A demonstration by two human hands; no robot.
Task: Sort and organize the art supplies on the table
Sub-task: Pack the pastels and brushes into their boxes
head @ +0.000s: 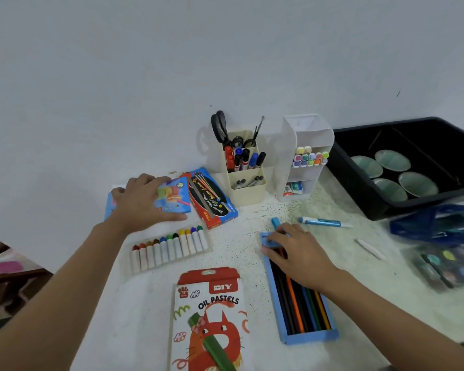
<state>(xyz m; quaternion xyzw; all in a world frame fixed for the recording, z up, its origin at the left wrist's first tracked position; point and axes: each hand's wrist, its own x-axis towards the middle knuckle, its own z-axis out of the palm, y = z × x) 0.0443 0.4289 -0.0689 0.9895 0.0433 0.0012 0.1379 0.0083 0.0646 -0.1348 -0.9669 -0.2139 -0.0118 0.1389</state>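
Worktop [247, 223]: white, speckled, far edge against the wall.

Containers:
- Cream caddy [248, 192] at the far edge: scissors [220, 127] and markers [241, 159] upright, small dark pieces in its front pocket.
- White caddy [306, 135] just right of it: a shelf of pastel-capped highlighters [310, 156].
- Black bin [359, 188] at the far right corner: four green dishes [391, 160].
- Clear pastel tray [169, 247], left of middle: one row of paper-wrapped sticks, red through blue.
- Pencil box [306, 336]: blue card, open, pencils [295, 303] lying lengthwise.
- Pastel carton [209, 317] flat at the near edge.

Hands:
- Left hand [142, 202] is spread flat on a blue crayon box [172, 196] near the left edge, with a red box [212, 199] touching its right side.
- Right hand [298, 253] curls over the far flap of the pencil box, thumb on its left wall.

Open room: a bare strip between pencil box and paint set [445, 263] at the right edge; a loose blue pen [322, 223] lies beyond it.
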